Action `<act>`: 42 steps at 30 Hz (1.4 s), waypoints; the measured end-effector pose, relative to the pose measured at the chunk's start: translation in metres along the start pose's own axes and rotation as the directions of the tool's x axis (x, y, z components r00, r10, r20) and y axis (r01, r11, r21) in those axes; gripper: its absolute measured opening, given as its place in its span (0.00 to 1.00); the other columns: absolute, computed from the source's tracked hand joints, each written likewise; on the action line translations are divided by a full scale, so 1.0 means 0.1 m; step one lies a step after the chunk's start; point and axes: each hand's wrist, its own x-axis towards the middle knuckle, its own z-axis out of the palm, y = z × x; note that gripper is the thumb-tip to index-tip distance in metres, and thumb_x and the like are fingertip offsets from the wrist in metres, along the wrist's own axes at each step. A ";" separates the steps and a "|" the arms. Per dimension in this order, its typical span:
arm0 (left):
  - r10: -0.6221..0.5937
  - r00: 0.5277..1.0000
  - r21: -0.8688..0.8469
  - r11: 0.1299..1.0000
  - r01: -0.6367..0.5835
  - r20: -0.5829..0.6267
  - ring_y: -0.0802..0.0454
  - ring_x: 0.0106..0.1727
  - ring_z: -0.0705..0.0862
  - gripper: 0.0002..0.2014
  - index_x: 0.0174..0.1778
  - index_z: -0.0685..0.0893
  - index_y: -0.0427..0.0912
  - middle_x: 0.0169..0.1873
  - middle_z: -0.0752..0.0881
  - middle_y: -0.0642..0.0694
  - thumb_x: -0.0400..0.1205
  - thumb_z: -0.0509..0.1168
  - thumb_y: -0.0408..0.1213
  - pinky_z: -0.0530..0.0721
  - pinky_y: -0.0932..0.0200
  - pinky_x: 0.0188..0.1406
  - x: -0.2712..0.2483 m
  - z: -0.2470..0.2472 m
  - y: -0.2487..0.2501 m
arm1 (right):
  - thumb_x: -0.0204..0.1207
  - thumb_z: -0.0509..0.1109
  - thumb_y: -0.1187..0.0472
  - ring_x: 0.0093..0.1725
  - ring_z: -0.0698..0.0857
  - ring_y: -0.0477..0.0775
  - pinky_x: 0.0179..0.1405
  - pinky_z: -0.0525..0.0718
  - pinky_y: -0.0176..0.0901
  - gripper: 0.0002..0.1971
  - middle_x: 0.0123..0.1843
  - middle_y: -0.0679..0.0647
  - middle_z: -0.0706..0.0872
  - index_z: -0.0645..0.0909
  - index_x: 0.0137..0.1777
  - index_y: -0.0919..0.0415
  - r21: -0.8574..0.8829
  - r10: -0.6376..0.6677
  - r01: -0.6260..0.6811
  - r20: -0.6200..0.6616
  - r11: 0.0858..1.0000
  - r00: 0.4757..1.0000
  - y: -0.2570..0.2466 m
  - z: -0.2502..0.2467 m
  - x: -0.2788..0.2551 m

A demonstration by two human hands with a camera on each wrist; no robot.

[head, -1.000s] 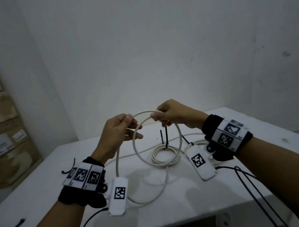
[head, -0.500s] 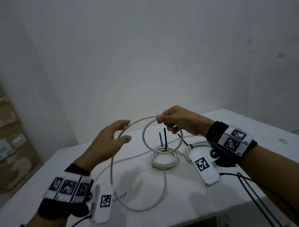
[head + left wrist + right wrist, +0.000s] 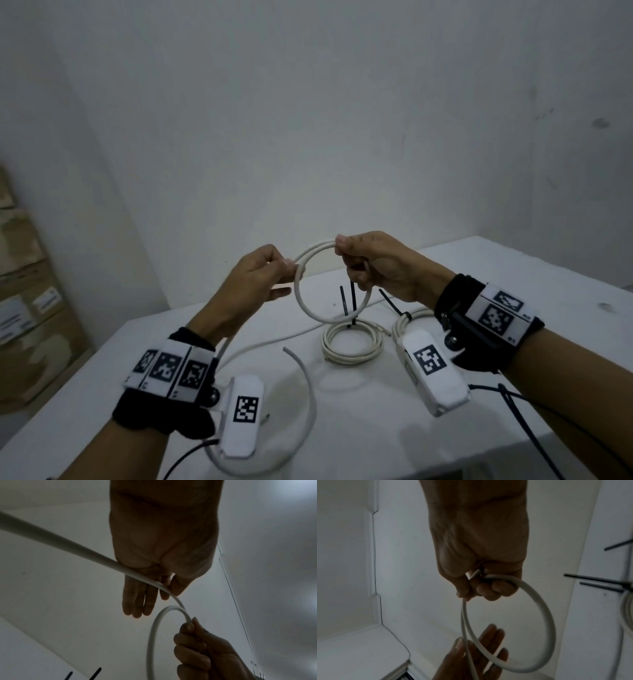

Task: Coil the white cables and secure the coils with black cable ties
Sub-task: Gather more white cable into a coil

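Trailing nearest the person, the loose white round cable [image 3: 310,397] curved over the white table [image 3: 394,428] and rose to the left hand [image 3: 255,279], whose thumb and forefinger pinched it, the other fingers [image 3: 137,607] straight. Just beyond, the right hand [image 3: 376,267] was clenched on the top of the cable's raised loop [image 3: 301,294]. Farther back, two finished white cable coils [image 3: 349,346] lay side by side, each bound by a black plastic cable tie [image 3: 352,305].

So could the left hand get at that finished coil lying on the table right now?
Probably not straight away. The left hand pinches the white cable being looped, also held by the right hand. The tied coil lies open below them, so nothing blocks it once the hand lets go.
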 end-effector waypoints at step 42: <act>-0.076 0.786 -0.575 0.725 -0.379 -0.614 0.58 0.16 0.58 0.11 0.36 0.76 0.46 0.16 0.61 0.53 0.86 0.60 0.35 0.60 0.67 0.15 -0.63 -0.46 -0.05 | 0.82 0.62 0.51 0.31 0.88 0.61 0.22 0.86 0.44 0.17 0.44 0.68 0.86 0.70 0.54 0.68 0.542 0.704 -0.742 0.340 0.395 0.623 1.10 2.00 -1.20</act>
